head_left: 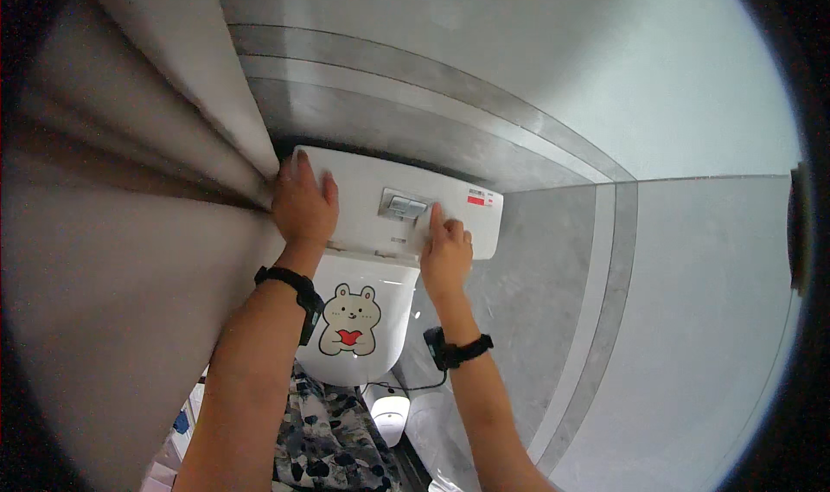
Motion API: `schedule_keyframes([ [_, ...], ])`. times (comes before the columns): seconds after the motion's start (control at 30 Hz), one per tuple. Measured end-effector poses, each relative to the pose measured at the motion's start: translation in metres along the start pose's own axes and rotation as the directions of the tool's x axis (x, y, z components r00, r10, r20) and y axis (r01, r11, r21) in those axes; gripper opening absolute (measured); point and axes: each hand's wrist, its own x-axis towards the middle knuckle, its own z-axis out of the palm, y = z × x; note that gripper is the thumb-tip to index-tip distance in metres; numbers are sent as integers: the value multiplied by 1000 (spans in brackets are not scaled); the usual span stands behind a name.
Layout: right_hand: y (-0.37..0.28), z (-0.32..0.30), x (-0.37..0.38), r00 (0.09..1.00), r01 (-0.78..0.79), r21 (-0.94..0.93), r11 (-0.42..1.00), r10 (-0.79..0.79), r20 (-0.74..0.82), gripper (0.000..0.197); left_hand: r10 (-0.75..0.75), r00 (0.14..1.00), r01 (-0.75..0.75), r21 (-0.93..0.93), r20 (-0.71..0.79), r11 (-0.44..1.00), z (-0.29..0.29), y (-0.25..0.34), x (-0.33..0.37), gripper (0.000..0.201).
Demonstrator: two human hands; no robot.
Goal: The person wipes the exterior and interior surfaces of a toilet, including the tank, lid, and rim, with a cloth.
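Down in the head view, the left hand (304,202) lies on the left end of the white cistern lid (356,176), thumb spread apart from the fingers. The right hand (448,254) has its index finger straight, just beside the silver flush button (406,206), the other fingers bent; whether they grip anything I cannot tell. The button sits mid-lid, behind the closed toilet seat cover (393,306).

Wide head-worn fisheye view, from above, facing steeply down, near a white toilet tank (361,196)
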Motion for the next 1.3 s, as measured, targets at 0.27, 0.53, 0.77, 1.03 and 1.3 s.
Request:
schedule_keyframes([
  [0.27, -42, 16, -16, 987, -158, 62, 985, 160, -33, 49, -22, 1000, 23, -61, 10, 998, -3, 4, -4, 49],
  [0.53, -59, 14, -12, 990, -94, 103, 990, 82, 112, 48, 29, 997, -29, -2, -78, 1000, 5, -4, -3, 46],
  [0.77, -67, 26, -10, 995, -93, 61, 994, 91, 33, 53, 52, 995, -51, 8, -88, 999, 7, 0, -3, 47],
  [1.03, -39, 13, -20, 996, -60, -2, 998, 60, -60, 51, 46, 995, -44, 28, -89, 999, 8, -3, -4, 47],
  [1.3, -51, 14, -12, 998, 58, 91, 994, -59, 16, 52, 16, 995, -13, 35, -95, 999, 4, -3, -5, 47],
])
